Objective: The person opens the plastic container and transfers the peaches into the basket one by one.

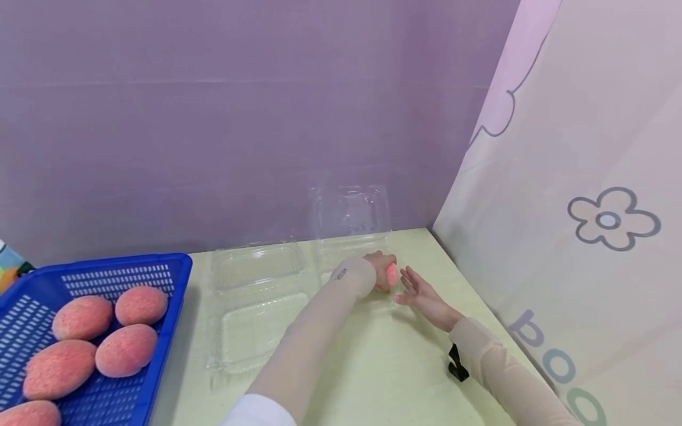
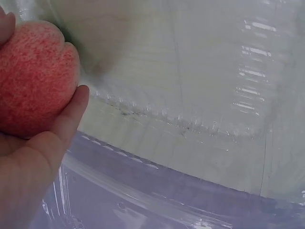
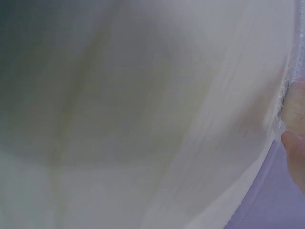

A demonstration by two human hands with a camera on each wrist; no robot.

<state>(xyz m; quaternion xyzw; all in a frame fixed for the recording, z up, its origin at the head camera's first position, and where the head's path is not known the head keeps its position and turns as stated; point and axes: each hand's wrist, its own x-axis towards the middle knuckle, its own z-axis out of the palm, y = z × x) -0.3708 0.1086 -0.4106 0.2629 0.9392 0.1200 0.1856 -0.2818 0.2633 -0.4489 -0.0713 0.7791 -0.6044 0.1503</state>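
Observation:
My left hand [image 1: 379, 269] grips a pink-red, fuzzy-looking peach [image 2: 35, 78], with thumb and fingers around its sides. Beneath it is a clear plastic clamshell box [image 2: 186, 119], whose raised lid [image 1: 351, 213] leans toward the purple backdrop. My forearm hides part of that box in the head view. Just right of the peach, my right hand [image 1: 426, 300] is held with fingers extended and nothing in its grasp. Only a fingertip [image 3: 295, 160] of it shows clearly in the right wrist view, by the box's edge.
A second clear clamshell [image 1: 258, 266] lies opened flat on the pale table [image 1: 367, 367], left of my left forearm. Several more peaches [image 1: 128, 350] sit in a blue plastic basket [image 1: 178, 278] at far left. Hanging cloth [image 1: 533, 207] borders the table's right side.

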